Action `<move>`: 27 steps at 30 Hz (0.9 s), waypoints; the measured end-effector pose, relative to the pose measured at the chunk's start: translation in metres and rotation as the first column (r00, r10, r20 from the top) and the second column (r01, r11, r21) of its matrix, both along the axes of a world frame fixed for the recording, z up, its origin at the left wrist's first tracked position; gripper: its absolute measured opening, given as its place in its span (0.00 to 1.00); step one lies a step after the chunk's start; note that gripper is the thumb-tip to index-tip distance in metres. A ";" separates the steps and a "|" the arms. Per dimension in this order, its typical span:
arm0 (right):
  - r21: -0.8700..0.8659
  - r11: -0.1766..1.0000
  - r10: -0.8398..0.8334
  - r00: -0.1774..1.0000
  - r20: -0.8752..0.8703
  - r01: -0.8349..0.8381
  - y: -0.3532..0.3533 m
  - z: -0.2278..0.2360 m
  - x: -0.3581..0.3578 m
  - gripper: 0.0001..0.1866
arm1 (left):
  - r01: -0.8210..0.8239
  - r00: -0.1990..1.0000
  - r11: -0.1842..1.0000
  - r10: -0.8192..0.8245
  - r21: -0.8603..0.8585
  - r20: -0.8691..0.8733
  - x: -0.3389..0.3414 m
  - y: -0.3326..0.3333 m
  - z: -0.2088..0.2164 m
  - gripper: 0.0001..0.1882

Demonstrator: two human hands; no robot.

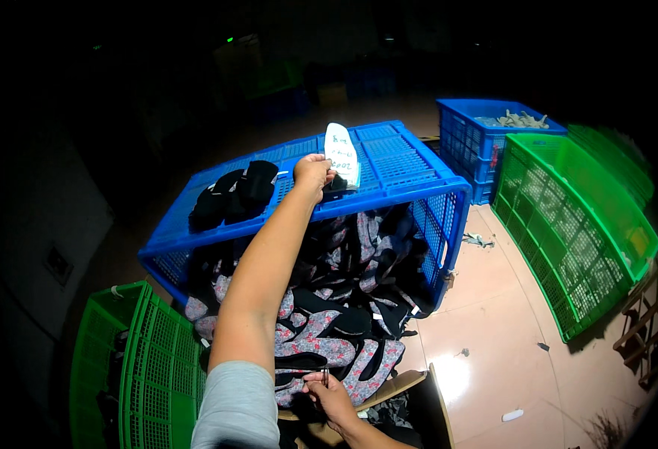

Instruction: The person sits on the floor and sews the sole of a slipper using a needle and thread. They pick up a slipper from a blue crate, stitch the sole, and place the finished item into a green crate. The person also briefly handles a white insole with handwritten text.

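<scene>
From the head view, my left hand [314,173] reaches to the top of a blue crate [396,156], thumb and fingers pinched on the lower left edge of a white card [341,146]. The card rises above my fingertips, tall and rounded at its upper end, with dark handwriting on it. My right hand [334,399] is low and nearer to me, its fingers closed on a thin dark tool [326,376], just beside the floral pieces [321,349].

The crate lies on its side with its opening toward me, and the pieces spill from it in a heap. My left forearm crosses the opening and hides part of them. Black pieces [239,193] lie on the crate, left of my left hand. A carton edge [396,385] juts out beside my right hand. One green crate [166,359] stands on the left; another green crate [561,232] and stacked blue crates [462,142] stand on the right.
</scene>
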State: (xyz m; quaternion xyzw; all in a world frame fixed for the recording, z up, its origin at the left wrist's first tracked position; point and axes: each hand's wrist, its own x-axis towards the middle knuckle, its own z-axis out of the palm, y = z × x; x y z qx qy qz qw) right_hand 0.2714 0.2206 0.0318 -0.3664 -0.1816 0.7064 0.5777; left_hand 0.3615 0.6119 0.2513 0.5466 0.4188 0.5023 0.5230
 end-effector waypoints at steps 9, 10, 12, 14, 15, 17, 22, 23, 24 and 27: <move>-0.060 0.998 0.025 1.000 0.003 -0.025 0.006 -0.004 0.008 0.08 | -0.094 0.971 0.991 0.112 0.094 -0.211 0.029 0.006 -0.031 0.14; -0.068 0.997 0.021 1.000 0.002 -0.020 0.006 -0.003 0.009 0.08 | -0.070 0.963 0.993 0.093 0.099 -0.254 0.031 0.013 -0.036 0.13; -0.076 0.996 0.039 0.999 -0.007 -0.039 0.006 0.001 0.006 0.08 | -0.084 0.891 0.977 0.161 0.194 -0.424 0.020 0.039 -0.049 0.10; -0.082 0.995 0.060 0.998 -0.011 -0.060 0.006 0.002 0.003 0.08 | -0.091 0.720 0.927 0.314 0.364 -0.619 0.013 0.057 -0.056 0.08; -0.088 0.994 0.063 0.998 -0.010 -0.063 0.006 0.001 0.003 0.08 | -0.073 0.656 0.909 0.355 0.411 -0.666 0.015 0.060 -0.058 0.08; -0.073 0.996 0.054 0.999 -0.008 -0.054 0.007 -0.004 0.003 0.09 | -0.022 0.516 0.868 0.435 0.497 -0.738 0.019 0.057 -0.057 0.10; -0.074 0.997 0.036 0.999 -0.005 -0.036 0.009 -0.007 0.007 0.09 | 0.055 0.393 0.871 0.430 0.488 -0.813 0.030 0.025 -0.043 0.12; -0.066 0.997 0.037 0.999 -0.004 -0.037 0.009 -0.009 0.004 0.08 | 0.071 0.366 0.856 0.455 0.512 -0.812 0.027 0.021 -0.042 0.12; -0.058 0.998 0.037 0.999 -0.003 -0.037 0.010 -0.011 0.002 0.08 | 0.115 0.324 0.824 0.497 0.555 -0.805 0.024 0.018 -0.041 0.12; -0.063 0.997 0.053 0.998 -0.016 -0.054 0.011 -0.012 0.003 0.08 | 0.201 0.246 0.708 0.632 0.677 -0.734 0.018 0.004 -0.042 0.12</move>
